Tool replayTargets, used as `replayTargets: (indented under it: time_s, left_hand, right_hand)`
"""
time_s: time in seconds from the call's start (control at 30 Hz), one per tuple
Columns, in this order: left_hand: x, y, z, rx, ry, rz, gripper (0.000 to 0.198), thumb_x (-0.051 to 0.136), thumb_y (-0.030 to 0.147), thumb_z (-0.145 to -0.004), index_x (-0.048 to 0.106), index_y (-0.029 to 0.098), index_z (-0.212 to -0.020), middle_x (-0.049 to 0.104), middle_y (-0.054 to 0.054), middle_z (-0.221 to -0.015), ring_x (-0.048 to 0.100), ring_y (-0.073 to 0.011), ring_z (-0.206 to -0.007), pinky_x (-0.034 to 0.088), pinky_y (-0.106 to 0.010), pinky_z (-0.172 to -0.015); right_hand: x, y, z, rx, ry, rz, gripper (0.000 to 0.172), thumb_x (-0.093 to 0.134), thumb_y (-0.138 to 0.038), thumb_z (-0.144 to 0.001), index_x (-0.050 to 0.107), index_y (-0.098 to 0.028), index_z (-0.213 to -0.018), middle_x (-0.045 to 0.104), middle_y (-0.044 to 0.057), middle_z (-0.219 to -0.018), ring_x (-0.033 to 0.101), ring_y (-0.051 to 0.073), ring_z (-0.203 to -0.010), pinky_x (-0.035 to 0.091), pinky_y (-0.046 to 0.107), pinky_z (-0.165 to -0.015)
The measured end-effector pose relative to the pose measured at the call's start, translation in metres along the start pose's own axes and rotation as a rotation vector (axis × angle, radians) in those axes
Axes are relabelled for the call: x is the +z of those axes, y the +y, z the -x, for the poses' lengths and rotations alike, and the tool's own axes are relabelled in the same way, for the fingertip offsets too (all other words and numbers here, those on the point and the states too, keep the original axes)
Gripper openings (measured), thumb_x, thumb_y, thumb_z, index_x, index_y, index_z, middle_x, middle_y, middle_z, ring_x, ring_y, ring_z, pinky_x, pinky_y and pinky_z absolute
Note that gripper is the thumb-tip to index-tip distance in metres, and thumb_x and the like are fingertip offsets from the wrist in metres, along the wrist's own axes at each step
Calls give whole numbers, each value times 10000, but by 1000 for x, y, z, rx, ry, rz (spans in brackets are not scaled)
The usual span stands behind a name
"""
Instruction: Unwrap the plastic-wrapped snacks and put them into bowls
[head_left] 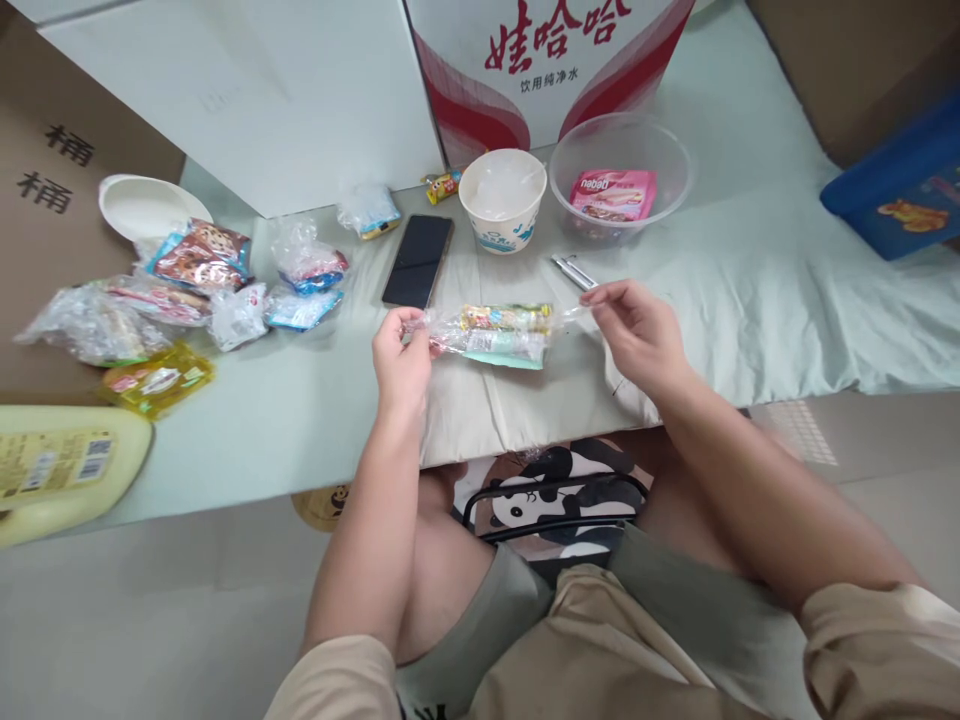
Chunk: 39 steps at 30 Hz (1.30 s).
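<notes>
A clear plastic packet of colourful sweets (499,335) is stretched just above the pale green cloth (315,420) between both my hands. My left hand (401,360) pinches the packet's left end with closed fingers. My right hand (637,330) pinches the clear right end, thumb and forefinger together. Behind the packet lie a black phone (418,260) face up and a small metal tool (574,272).
A white paper bowl (502,200) and a clear plastic bowl (621,175) holding a pink wafer packet (613,193) stand at the back. Several snack packets (202,290) lie at the left by a white lid (142,205). Cardboard boxes (525,50) wall the back.
</notes>
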<state>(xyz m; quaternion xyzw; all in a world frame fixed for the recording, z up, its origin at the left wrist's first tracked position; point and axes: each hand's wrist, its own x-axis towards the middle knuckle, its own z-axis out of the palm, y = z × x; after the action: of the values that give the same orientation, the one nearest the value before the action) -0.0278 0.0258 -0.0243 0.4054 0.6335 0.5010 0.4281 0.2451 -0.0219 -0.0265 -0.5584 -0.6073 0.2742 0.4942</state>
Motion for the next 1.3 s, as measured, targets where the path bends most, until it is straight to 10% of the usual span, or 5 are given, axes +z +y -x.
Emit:
replayTargets:
  time_s: [0.17,0.47,0.67,1.03,1.3]
  left_hand:
    - [-15,-9,-6,70,-65,-257,330,554,26,-703,570,237,-957,533,24,-849,648,-110,-626,444,-211,-523]
    - [-2,-11,-1,570,-153,-532,694,865,320,-701,614,258,-1345,578,-93,-1209,562,-276,-1170,471,-443,-1063]
    - [12,-3,-1,565,-457,-434,62,689,242,-837,734,223,-876,718,-58,-1003,673,-224,-993,522,-379,-983]
    - [-25,16,21,811,-163,-226,187,569,358,-938,612,233,-806,699,-36,-807,697,-213,-965,526,-359,-950]
    - [-66,22,39,232,-771,-505,262,581,332,-848,671,218,-630,630,-2,-510,544,-139,-415,426,-261,-448]
  right_hand:
    - [-8,8,-4,144,49,38,224,464,-366,-984,657,-254,-993,648,35,-868,629,211,-840,510,385,-815]
    - [3,-2,9,-206,-103,530,182,545,-187,-858,713,-253,-889,673,101,-1146,592,327,-1123,415,520,-958]
    - [-2,-8,10,-199,-176,431,139,510,-119,-808,543,-254,-805,748,37,-977,679,271,-1020,417,515,-1017]
    - [-10,-11,7,-46,20,128,143,588,-289,-895,593,-256,-1034,751,62,-963,725,251,-994,537,451,-945]
    - [-50,-29,12,-104,-772,12,353,529,-521,-969,760,-255,-987,778,52,-894,730,231,-888,558,382,-860]
